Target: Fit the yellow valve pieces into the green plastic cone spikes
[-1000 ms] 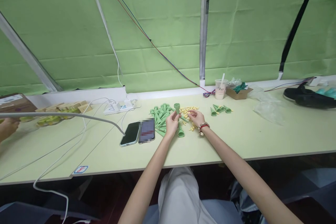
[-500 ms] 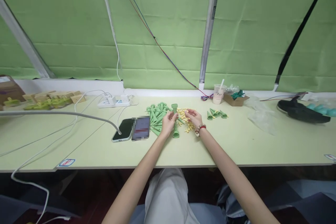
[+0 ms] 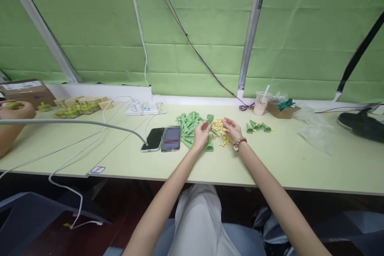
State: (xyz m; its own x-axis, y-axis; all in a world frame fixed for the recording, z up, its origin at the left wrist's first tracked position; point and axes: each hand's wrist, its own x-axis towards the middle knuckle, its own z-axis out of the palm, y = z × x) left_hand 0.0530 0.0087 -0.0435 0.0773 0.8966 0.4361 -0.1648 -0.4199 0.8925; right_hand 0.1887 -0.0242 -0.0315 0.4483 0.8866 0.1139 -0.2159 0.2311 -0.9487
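My left hand (image 3: pixel 202 134) is closed on a small green plastic cone (image 3: pixel 210 118), whose wide open end points up past the fingertips. Below the fingers, another green cone (image 3: pixel 209 147) shows its open end towards me. My right hand (image 3: pixel 233 131), with a beaded bracelet at the wrist, is pinched above a pile of small yellow pieces (image 3: pixel 220 127); whatever lies between its fingertips is too small to make out. Left of my hands is a heap of green cones (image 3: pixel 189 122). To the right lie several green cones with yellow tips (image 3: pixel 258 126).
Two phones (image 3: pixel 152 140) (image 3: pixel 171 139) lie left of the heap. Behind them are a power strip (image 3: pixel 144 111) and cables. A drink cup (image 3: pixel 260 106), a small cardboard box (image 3: pixel 281 112) and plastic film (image 3: pixel 313 132) sit rightward. Another person's hand (image 3: pixel 22 111) holds a yellow-green item.
The camera view has shifted left, so the scene sits further right. Another person's hand has come into view at the far left. My hands keep nearly the same pose.
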